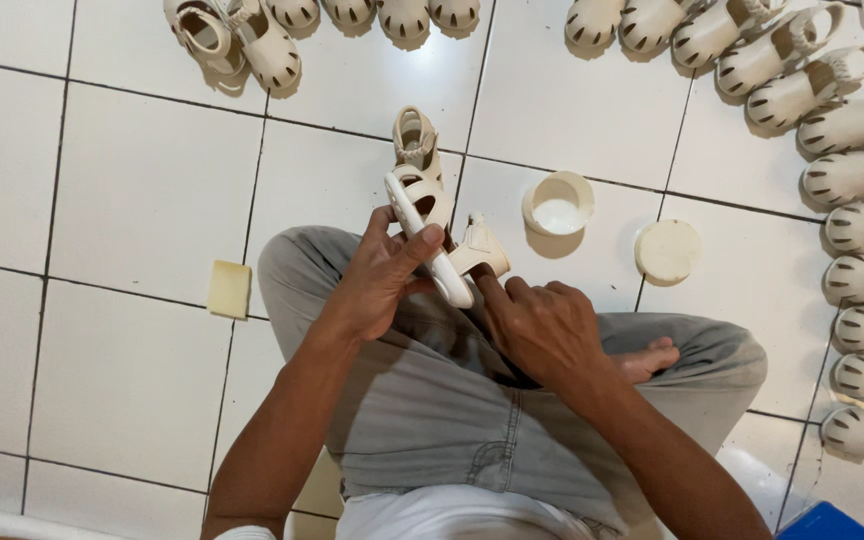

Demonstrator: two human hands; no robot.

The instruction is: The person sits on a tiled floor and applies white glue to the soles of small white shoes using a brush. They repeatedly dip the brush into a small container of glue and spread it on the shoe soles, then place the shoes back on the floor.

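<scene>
Pretty bright, even light overall, with mild glare off the white floor tiles (pixel 142 190). Shadows are short and soft. Frame edges bend a bit.

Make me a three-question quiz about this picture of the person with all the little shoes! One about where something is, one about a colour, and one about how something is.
1. Where does the yellow sponge lie?
A. on the floor tiles beside the person's knee
B. inside the round tub
C. on top of a row of sandals

2. What colour is the sandal being held?
A. bright red
B. cream
C. black

3. How is the round tub?
A. shut with its lid
B. tipped on its side
C. open, its lid lying apart on the floor

Answers:
1. A, it lies flat on a white tile by the grey trouser leg.
2. B, the sandal in the left hand is cream, like the rows on the floor; the right hand touches its back part.
3. C, the tub stands upright, open, with the round lid beside it.
</scene>
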